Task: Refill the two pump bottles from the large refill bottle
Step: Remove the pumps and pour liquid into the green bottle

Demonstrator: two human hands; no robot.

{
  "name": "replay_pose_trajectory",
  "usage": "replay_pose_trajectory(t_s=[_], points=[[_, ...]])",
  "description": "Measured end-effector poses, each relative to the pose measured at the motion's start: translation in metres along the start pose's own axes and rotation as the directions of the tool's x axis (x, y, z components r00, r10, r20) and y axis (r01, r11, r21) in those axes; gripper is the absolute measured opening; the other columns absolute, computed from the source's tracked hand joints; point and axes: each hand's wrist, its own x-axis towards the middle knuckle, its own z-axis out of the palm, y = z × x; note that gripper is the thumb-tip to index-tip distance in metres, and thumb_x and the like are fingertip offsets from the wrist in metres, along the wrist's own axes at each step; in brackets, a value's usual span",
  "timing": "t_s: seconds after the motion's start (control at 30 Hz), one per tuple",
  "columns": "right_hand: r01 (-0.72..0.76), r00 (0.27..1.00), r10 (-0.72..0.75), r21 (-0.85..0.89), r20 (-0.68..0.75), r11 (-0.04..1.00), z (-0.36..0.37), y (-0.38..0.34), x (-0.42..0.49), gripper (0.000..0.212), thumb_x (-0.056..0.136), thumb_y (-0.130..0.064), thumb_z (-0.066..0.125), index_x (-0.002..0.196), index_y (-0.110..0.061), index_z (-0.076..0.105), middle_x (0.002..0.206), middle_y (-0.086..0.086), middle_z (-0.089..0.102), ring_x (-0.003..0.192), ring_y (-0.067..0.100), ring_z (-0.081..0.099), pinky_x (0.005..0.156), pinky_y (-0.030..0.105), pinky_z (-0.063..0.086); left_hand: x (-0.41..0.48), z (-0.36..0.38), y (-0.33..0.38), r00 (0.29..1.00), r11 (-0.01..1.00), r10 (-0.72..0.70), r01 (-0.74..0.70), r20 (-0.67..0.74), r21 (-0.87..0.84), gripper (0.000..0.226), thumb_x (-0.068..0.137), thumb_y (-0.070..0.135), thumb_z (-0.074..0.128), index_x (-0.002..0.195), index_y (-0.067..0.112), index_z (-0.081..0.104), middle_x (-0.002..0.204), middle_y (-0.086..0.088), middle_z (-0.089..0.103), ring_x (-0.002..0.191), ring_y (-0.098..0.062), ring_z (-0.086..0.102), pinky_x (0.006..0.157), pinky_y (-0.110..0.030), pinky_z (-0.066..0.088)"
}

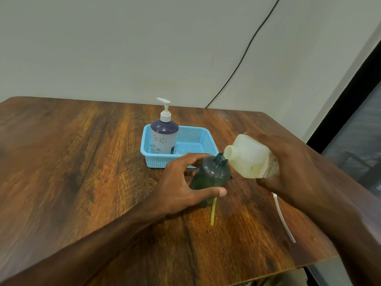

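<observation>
Refill bottle (250, 156): large, pale and translucent, held tilted above the right-centre of the wooden table (82, 162). Its open mouth points down and left, meeting the open neck of the green pump bottle (210, 178). From my remote seat I see the right hand (288, 168) wrapped round the refill bottle's base end, fingers curled under it in a full grip. The left hand (181, 188) grasps the green pump bottle from the left, thumb across its near side and fingers curled round its far side. That bottle stands on the table and looks green throughout. I cannot tell whether liquid is passing between the two necks.

Beyond the hands, a light blue mesh basket (208, 141) holds the second pump bottle (164, 137), purple and white with a white pump head, upright in the basket's left half. A yellow tube (213, 211) lies on the table just near of the green bottle. A white tube (283, 217) lies to the right, its far end hidden under the right hand. A black cable (243, 56) runs down the far wall.
</observation>
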Motion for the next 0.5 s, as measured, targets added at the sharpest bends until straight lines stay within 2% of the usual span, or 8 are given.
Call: replay_pose_trajectory(t_s=[0.17, 0.23, 0.37, 0.5], points=[[-0.016, 1.0, 0.016, 0.001, 0.01, 1.0, 0.0011, 0.0037, 0.0, 0.092, 0.06, -0.013, 0.097, 0.142, -0.016, 0.056, 0.135, 0.008, 0.064, 0.126, 0.03, 0.056, 0.094, 0.044, 0.049, -0.0003, 0.0001, -0.0013, 1.0, 1.0, -0.003, 0.003, 0.002, 0.008, 0.072, 0.066, 0.056, 0.089, 0.129, 0.043, 0.058, 0.128, 0.028, 0.062, 0.121, 0.011, 0.054, 0.096, -0.019, 0.053], [-0.031, 0.999, 0.031, -0.005, 0.02, 1.0, 0.0009, 0.0037, 0.0003, 0.094, 0.06, -0.014, 0.097, 0.144, -0.017, 0.054, 0.136, 0.007, 0.064, 0.128, 0.029, 0.055, 0.096, 0.046, 0.05, -0.0005, -0.0001, -0.0002, 1.0, 1.0, -0.004, 0.004, 0.0, 0.01, 0.07, 0.067, 0.055, 0.09, 0.128, 0.044, 0.058, 0.128, 0.028, 0.062, 0.121, 0.011, 0.054, 0.096, -0.017, 0.052], [0.01, 1.0, -0.01, -0.004, 0.003, 1.0, -0.0011, 0.0008, 0.0014, 0.093, 0.057, -0.009, 0.097, 0.141, -0.014, 0.057, 0.132, 0.008, 0.066, 0.122, 0.029, 0.058, 0.09, 0.037, 0.044, -0.0007, -0.0002, 0.0033, 1.0, 1.0, 0.001, -0.001, -0.001, -0.005, 0.065, 0.067, 0.05, 0.091, 0.124, 0.047, 0.057, 0.123, 0.031, 0.062, 0.12, 0.013, 0.054, 0.09, -0.008, 0.05], [0.023, 1.0, -0.023, 0.001, 0.007, 1.0, -0.0014, 0.0011, 0.003, 0.093, 0.057, -0.009, 0.097, 0.141, -0.014, 0.058, 0.132, 0.007, 0.065, 0.123, 0.026, 0.057, 0.092, 0.036, 0.042, -0.0008, -0.0009, 0.0041, 1.0, 1.0, 0.008, -0.008, -0.002, -0.008, 0.064, 0.067, 0.049, 0.091, 0.121, 0.049, 0.056, 0.122, 0.033, 0.062, 0.119, 0.014, 0.054, 0.09, -0.007, 0.049]])
